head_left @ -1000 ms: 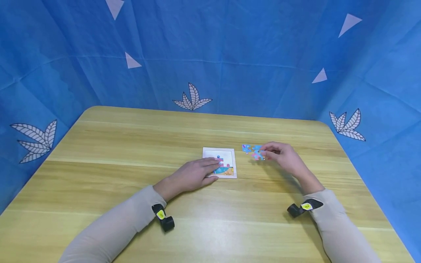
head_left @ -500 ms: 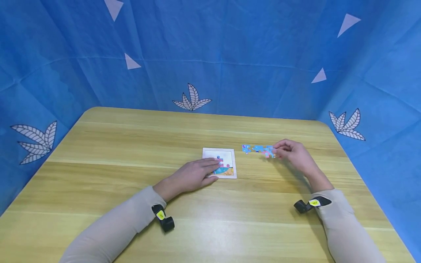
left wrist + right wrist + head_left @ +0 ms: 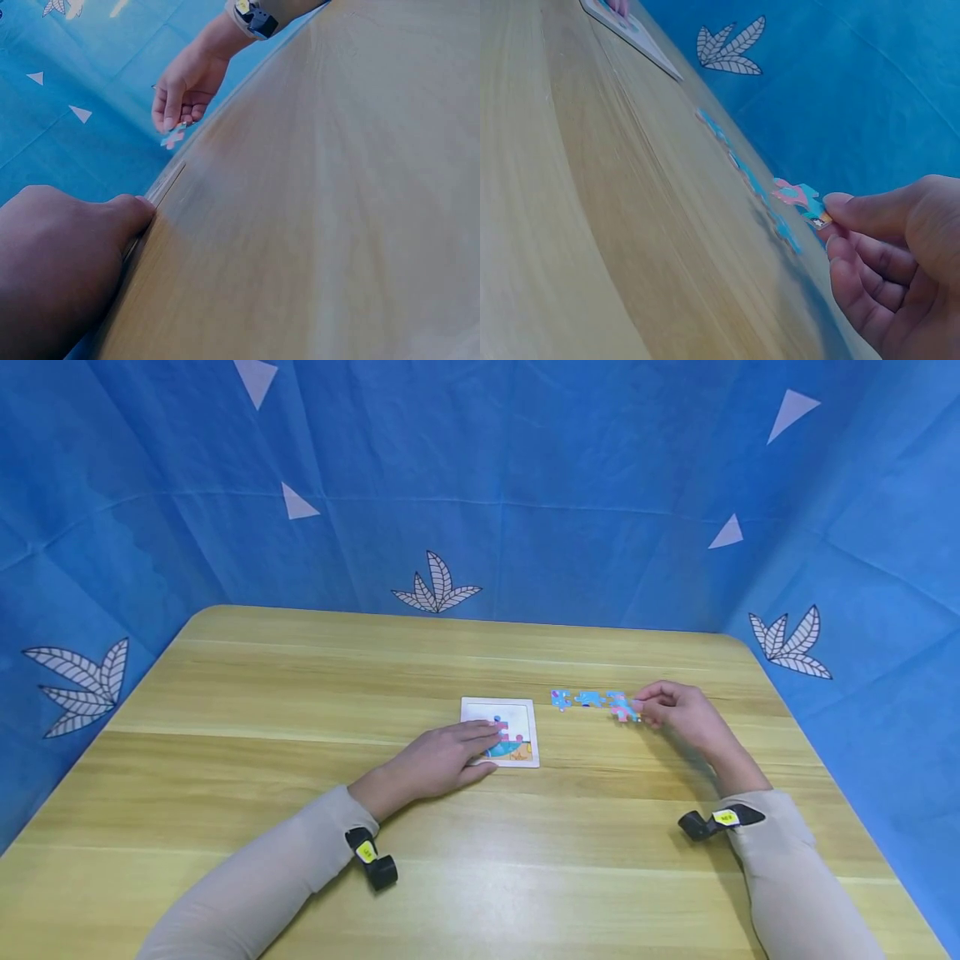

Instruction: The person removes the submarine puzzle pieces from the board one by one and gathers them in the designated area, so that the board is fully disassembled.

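My right hand (image 3: 678, 714) pinches a pink and blue jigsaw piece (image 3: 624, 712) between thumb and fingertips. In the right wrist view this jigsaw piece (image 3: 796, 195) is held above the tabletop. Beneath and beside it, blue jigsaw pieces (image 3: 589, 699) lie in a row. My left hand (image 3: 438, 760) rests with its fingers extended over a white-framed puzzle tray (image 3: 498, 701), covering its left part. Assembled pieces (image 3: 513, 749) in blue, pink and sandy orange show in the lower part of the tray.
A wooden table (image 3: 315, 677) carries everything. Behind it and at its sides hangs a blue cloth (image 3: 585, 460) with white leaf and triangle prints. The puzzle tray stands left of the loose pieces.
My right hand has moved right with the pink and blue piece, away from the middle loose piece, and now holds it near the right end of the row. The left hand has stayed put.
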Action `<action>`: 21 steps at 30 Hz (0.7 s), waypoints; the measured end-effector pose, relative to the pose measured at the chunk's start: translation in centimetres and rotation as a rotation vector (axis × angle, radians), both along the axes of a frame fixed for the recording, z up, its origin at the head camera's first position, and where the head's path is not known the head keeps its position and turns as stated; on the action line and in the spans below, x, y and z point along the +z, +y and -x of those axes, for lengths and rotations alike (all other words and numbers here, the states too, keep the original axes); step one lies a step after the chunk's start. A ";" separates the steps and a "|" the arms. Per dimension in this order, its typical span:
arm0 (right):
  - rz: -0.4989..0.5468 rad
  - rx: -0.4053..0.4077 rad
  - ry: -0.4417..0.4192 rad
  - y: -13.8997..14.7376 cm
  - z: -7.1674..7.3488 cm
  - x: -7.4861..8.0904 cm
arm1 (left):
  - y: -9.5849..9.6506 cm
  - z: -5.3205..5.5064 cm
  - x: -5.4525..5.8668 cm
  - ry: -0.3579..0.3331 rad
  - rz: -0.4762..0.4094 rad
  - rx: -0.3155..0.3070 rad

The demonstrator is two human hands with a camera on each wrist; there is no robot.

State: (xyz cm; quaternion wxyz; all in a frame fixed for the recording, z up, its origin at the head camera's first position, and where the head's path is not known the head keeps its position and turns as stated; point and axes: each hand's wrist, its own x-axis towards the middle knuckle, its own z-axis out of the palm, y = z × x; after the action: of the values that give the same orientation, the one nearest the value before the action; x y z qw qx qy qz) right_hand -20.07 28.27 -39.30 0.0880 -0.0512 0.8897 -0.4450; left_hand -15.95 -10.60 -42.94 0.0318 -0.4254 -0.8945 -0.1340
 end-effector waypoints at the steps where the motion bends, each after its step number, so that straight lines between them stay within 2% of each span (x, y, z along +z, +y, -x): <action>1: -0.004 -0.001 -0.005 0.0 0.0 0.0 | 0.0 0.0 0.0 0.001 -0.001 0.000; 8: -0.046 0.002 -0.031 0.3 0.1 -0.5 | -0.1 -0.1 -0.1 0.006 -0.009 0.000; 21: -0.196 -0.009 0.021 -0.2 -0.1 -1.1 | 0.0 0.0 0.0 0.003 0.021 0.008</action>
State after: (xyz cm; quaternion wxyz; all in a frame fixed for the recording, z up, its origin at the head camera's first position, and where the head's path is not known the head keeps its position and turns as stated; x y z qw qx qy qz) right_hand -19.96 28.03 -40.38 0.0812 -0.0431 0.9301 -0.3555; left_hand -15.93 -10.65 -42.99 0.0291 -0.4223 -0.8975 -0.1237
